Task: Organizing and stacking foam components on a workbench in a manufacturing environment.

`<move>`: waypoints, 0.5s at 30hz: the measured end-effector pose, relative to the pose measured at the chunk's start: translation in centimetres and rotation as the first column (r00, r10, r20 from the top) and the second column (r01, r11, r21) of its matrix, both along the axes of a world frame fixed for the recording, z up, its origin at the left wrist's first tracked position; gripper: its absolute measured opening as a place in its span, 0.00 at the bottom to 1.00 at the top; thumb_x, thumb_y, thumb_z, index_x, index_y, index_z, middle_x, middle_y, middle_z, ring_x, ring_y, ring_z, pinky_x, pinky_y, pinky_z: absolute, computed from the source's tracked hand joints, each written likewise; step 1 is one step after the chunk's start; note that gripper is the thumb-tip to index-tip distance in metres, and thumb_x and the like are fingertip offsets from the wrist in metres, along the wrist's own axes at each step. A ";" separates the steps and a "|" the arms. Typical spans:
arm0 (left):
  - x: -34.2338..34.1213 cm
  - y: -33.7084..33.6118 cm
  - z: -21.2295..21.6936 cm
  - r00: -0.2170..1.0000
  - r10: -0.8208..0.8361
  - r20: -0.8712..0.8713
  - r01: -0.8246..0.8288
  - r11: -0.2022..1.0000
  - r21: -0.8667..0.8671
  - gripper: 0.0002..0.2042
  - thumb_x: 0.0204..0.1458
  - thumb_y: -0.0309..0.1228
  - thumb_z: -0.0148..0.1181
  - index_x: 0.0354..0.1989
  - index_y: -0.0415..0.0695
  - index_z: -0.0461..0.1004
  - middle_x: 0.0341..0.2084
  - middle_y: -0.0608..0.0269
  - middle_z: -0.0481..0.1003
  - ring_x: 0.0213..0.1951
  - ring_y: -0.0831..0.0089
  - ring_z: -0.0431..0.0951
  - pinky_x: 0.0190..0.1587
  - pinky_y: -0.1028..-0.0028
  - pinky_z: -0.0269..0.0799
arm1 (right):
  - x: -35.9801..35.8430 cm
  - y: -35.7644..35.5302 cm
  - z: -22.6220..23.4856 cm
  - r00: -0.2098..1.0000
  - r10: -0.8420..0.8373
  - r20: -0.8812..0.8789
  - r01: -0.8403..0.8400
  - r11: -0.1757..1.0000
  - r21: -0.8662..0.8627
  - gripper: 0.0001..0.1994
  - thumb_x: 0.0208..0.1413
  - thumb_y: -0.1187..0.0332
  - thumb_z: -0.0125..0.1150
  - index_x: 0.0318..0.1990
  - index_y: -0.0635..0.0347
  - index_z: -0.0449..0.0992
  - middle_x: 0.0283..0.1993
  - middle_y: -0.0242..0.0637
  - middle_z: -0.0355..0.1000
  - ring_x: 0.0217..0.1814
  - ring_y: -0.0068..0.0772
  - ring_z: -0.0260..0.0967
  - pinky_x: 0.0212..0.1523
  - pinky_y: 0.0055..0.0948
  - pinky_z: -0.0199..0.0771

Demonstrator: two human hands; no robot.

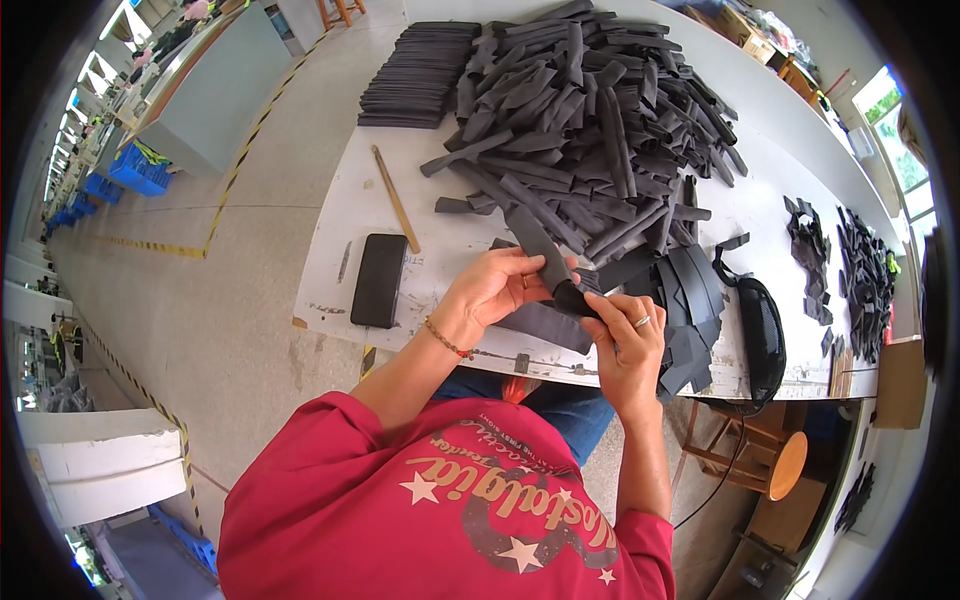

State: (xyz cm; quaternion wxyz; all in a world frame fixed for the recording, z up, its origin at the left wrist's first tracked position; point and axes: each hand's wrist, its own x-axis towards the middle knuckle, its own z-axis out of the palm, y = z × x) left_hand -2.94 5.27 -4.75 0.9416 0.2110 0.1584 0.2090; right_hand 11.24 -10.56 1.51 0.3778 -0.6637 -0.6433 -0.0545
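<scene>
Both hands (pixel 560 305) on dark strip (pixel 545 255)

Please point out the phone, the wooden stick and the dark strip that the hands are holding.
phone (pixel 379 280), head view, middle of its black face.
wooden stick (pixel 396 199), head view, mid-length.
dark strip (pixel 540 248), head view, free part above the fingers.

White worktable (pixel 330 230), heaped dark strips (pixel 590 110), neat stack of strips (pixel 415 75), black phone (pixel 378 280), wooden stick (pixel 396 199), small dark offcuts (pixel 865 280)

Black phone (pixel 379 280), screen dark (flat on the white table (pixel 330 215)); brown carton (pixel 901 383) at right.
</scene>
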 end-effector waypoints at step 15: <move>0.3 -4.2 3.7 0.964 0.260 -0.051 -0.235 0.928 0.289 0.25 0.59 0.22 0.51 0.65 0.34 0.54 0.54 0.44 0.70 0.55 0.61 0.73 0.58 0.62 0.71 | -1.4 1.0 -1.5 0.950 -0.184 0.252 0.155 0.979 0.131 0.24 0.42 0.72 0.69 0.50 0.59 0.75 0.42 0.33 0.68 0.41 0.35 0.67 0.45 0.35 0.63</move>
